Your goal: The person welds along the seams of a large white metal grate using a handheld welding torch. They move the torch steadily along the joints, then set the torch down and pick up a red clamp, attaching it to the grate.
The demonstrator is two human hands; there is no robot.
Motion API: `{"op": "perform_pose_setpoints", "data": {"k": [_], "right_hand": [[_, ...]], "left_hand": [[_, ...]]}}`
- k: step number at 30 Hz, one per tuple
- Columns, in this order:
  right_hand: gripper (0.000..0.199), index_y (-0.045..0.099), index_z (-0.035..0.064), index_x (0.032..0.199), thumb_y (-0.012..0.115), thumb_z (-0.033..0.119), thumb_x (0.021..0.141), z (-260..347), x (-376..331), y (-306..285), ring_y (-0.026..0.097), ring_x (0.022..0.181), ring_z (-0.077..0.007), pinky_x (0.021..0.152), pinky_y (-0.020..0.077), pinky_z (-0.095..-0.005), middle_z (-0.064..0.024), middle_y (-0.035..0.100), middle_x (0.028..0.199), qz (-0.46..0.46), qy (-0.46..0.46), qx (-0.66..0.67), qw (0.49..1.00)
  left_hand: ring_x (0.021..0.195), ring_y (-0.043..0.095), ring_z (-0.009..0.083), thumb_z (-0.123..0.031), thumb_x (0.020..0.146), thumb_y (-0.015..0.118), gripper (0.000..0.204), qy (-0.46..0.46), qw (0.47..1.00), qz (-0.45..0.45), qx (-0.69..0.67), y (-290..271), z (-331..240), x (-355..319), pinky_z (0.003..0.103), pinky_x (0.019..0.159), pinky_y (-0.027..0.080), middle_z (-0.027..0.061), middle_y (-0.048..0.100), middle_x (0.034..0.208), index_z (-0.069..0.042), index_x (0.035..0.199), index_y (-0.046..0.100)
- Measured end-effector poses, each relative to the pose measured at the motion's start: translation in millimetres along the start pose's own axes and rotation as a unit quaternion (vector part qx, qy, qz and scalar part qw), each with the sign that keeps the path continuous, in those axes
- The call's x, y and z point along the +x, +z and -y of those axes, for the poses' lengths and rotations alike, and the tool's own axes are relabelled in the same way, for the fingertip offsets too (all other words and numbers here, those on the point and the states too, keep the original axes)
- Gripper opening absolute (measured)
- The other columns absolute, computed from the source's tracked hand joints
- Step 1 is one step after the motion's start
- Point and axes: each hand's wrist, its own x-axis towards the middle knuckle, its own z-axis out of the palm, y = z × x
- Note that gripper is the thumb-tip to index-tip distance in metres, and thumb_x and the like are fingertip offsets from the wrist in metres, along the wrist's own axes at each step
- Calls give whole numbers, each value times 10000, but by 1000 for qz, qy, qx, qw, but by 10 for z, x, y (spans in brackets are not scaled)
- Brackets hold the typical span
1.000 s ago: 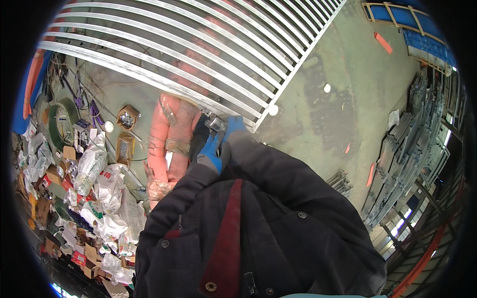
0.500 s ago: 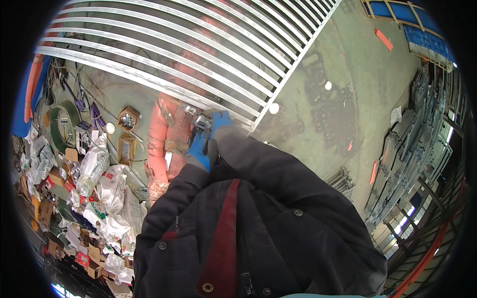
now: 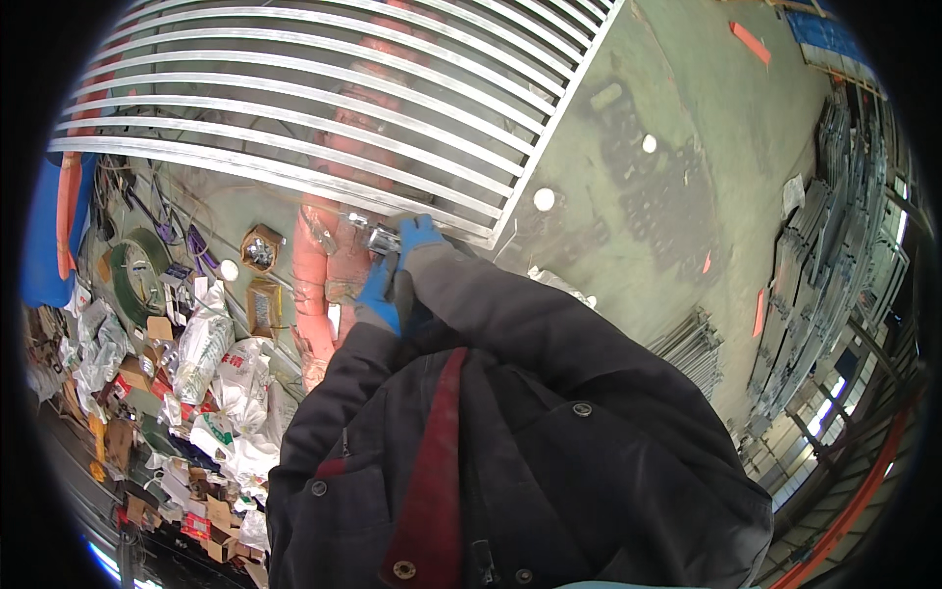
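A silver, cylindrical metal tool [image 3: 383, 239] sits against the near edge of a slatted metal frame [image 3: 294, 183]; its exact kind is too small to tell. My left hand [image 3: 378, 295], in a blue and dark glove, is closed at the tool's lower end, with its grip partly hidden. Beside the tool's right side is my right hand [image 3: 420, 234], also gloved in blue, with bent fingers near the frame's edge. It seems closed on the tool body, though its palm side is hidden.
Orange-red wrapped tubes [image 3: 312, 257] run beneath the frame. White bags [image 3: 240, 378], opened cartons and a green coil [image 3: 126, 270] crowd the left. An open box of metal parts [image 3: 260, 247] stands nearer. Long metal profiles [image 3: 819, 231] are stacked at right, with an orange strip [image 3: 758, 312] beside them.
The view has shifted, so the frame's near corner appears slightly further left and lower in the picture. Both hands and the tool stay together at the frame's near edge.
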Motion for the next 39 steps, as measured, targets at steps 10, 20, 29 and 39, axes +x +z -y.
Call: {"op": "perform_pose_setpoints", "data": {"k": [10, 20, 29, 39], "right_hand": [[519, 535, 109, 1357, 684, 260, 883, -637, -481, -358, 513, 1307, -424, 1097, 454, -489, -223, 485, 1346, 7, 2, 47, 999], [516, 550, 123, 1336, 708, 274, 869, -691, -508, -343, 556, 1248, -432, 1050, 492, -492, -223, 507, 1335, -17, 30, 55, 998], [545, 557, 134, 1342, 732, 307, 855, -601, -351, -37, 570, 1218, -426, 1023, 507, -478, -211, 506, 1326, -40, 13, 20, 999], [571, 516, 95, 1343, 737, 293, 855, -657, -522, -120, 588, 1200, -454, 998, 527, -508, -241, 495, 1317, -42, -10, 2, 999]], "left_hand": [[1397, 504, 397, -203, 1002, 641, 507, 21, 977, 94, 191, 553, -99, -215, 410, 1142, 416, 309, 515, 1484, 51, 1431, 548], [1368, 515, 444, -278, 998, 632, 507, 63, 989, 57, 117, 679, -4, -183, 414, 1115, 446, 313, 538, 1449, -23, 1434, 585], [1375, 519, 423, -267, 994, 644, 495, 42, 995, 25, 81, 512, -32, -215, 406, 1099, 456, 299, 526, 1474, -31, 1427, 594], [1358, 542, 409, -233, 1011, 616, 468, 57, 992, 51, 102, 520, -80, -273, 401, 1085, 470, 299, 537, 1462, -13, 1423, 583]]}}
